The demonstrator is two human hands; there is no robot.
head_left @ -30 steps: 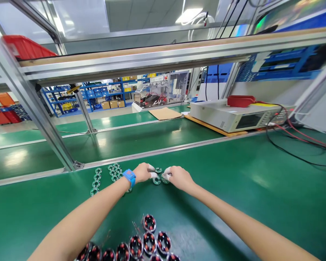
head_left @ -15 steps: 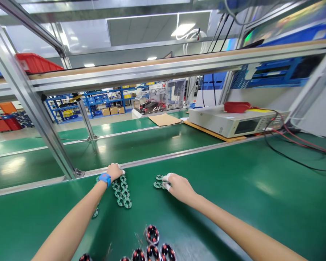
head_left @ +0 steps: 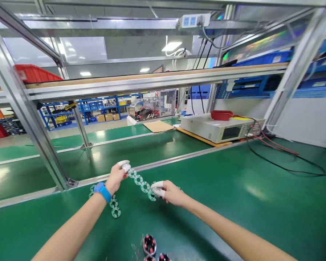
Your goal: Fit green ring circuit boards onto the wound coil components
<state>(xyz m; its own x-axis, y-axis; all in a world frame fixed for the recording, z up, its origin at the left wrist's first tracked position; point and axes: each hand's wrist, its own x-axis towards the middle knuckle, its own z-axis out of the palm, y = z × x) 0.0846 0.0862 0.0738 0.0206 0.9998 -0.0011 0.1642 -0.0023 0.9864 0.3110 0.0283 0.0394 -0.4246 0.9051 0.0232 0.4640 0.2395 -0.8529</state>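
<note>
A chain of green ring-shaped circuit boards [head_left: 138,179] stretches between my two hands. My left hand [head_left: 118,175], with white finger covers and a blue wristband, pinches its upper left end. The lower right end is in the closed fingers of my right hand [head_left: 170,192], also with white finger covers. Another ring-board strip [head_left: 115,211] lies on the green bench below my left hand, and more rings [head_left: 92,191] show beside the wristband. Green pieces are partly hidden behind my right hand. Black and red wound coils [head_left: 149,244] sit at the bottom edge.
A grey bench instrument [head_left: 220,127] stands at the back right with a red tray [head_left: 221,115] on top. Red and black cables [head_left: 282,165] trail over the right side. A metal post [head_left: 35,105] rises at left, and a shelf beam [head_left: 141,80] crosses above the bench.
My left hand has lifted one end of a ring-board strip off the bench, and my right hand now grips its other end. The view has shifted slightly.
</note>
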